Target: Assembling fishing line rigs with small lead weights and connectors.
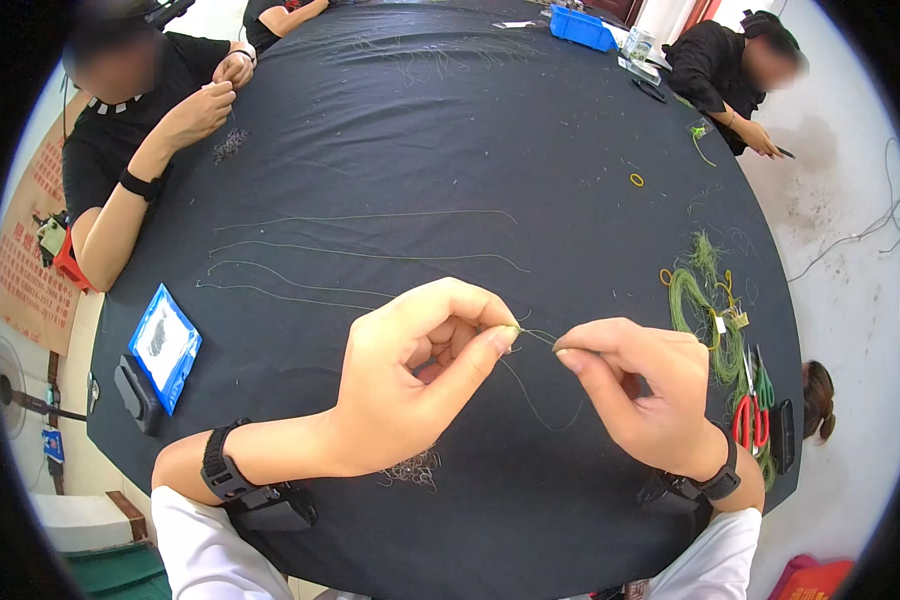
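Observation:
My left hand (405, 370) pinches a thin green cord (538, 333) between thumb and forefinger, over the black-covered table (530, 520). A short way to its right, my right hand (650, 390) pinches the same cord with thumb and forefinger. Between the two hands the cord is crossed or looped, too fine to make out fully. A slack loop hangs below the fingertips. Beyond my left hand, several similar cord lengths (370, 254) lie stretched across the cloth. Partly hidden under my left wrist is a small pile of thin, dark curled pieces (415, 472).
On the left lie a blue-and-white packet (167, 345) and a black block (138, 393). At right are a green cord bundle (685, 300), red-handled scissors (751, 420) and a black case (785, 435). Co-workers (120, 120) sit around the table; a blue bin (582, 30) stands far off.

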### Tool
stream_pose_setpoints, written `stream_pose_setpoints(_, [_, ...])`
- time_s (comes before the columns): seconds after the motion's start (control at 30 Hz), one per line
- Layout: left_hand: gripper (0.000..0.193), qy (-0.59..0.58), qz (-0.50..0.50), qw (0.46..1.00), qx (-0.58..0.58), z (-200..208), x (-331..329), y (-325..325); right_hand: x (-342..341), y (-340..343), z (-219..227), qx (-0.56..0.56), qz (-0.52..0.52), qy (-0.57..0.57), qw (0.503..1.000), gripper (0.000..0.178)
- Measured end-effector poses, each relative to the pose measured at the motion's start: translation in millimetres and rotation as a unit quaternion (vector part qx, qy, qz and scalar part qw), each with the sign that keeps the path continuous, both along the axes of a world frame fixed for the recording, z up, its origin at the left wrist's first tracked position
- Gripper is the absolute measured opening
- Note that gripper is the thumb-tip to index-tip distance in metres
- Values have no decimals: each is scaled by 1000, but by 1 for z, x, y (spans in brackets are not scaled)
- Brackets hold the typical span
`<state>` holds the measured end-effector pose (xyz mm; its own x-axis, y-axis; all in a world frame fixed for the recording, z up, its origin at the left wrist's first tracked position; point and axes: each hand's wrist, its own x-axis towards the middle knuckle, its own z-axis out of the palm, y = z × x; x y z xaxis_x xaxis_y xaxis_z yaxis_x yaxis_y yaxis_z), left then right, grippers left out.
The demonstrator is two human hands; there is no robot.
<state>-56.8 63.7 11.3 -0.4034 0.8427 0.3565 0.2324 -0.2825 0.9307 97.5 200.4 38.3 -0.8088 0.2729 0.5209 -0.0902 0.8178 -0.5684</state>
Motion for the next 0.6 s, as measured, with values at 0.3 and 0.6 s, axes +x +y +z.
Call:
stream_pose_setpoints(0.3, [9,15,10,1000,9,-4,3,3,-2,-9,-9,133,23,70,988,17])
stream_pose_setpoints(0.6, [15,256,49,960,99,1,1,4,4,-10,2,196,43,94,975,24])
